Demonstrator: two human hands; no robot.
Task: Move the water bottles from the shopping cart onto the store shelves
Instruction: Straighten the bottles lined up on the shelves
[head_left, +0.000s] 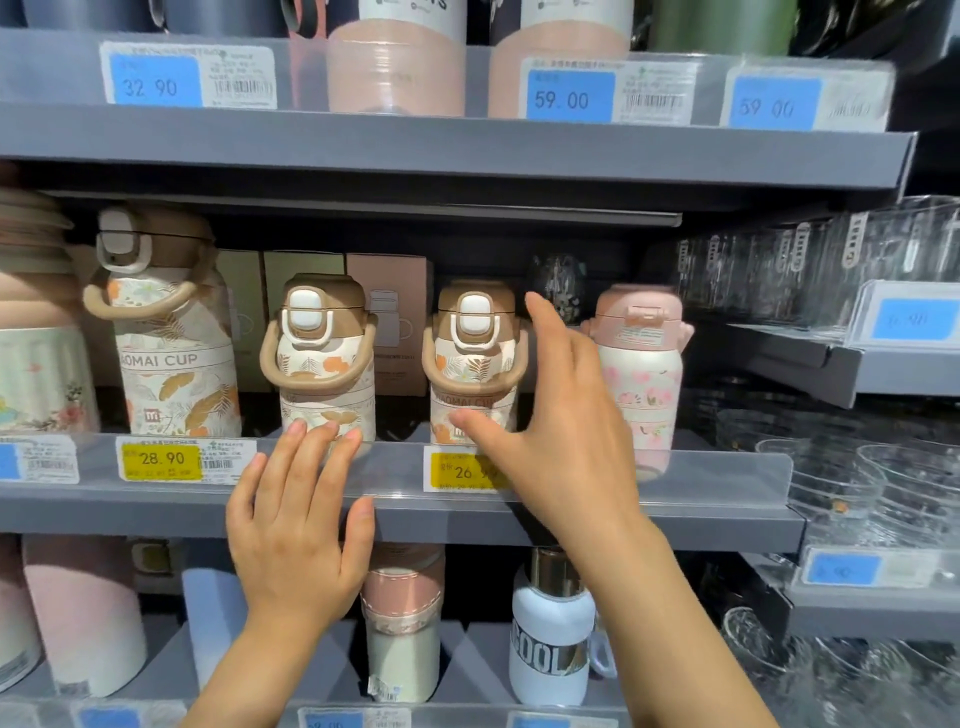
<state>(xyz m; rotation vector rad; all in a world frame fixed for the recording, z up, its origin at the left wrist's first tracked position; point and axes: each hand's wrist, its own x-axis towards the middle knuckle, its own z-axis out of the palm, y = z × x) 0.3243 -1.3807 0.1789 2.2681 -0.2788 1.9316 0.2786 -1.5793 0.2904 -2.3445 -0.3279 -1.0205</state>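
Our right hand (558, 415), fingers spread, hovers at the floral bottle (475, 358) near the middle shelf's (623, 519) front edge; left hand (298, 519) open. We should nudge it upright, label forward.

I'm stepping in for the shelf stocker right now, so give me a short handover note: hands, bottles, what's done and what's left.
Left hand: open, holding nothing, fingertips at the clear plastic front lip of the grey middle shelf, below the left small brown-lidded leaf-print bottle.
Right hand: open, fingers spread beside the right small brown-lidded leaf-print bottle; contact unclear.
Done: both small bottles stand upright on the middle shelf, between a larger leaf-print bottle and a pink flower-print bottle.
Left: the cart is out of view, so the remaining bottles cannot be counted.
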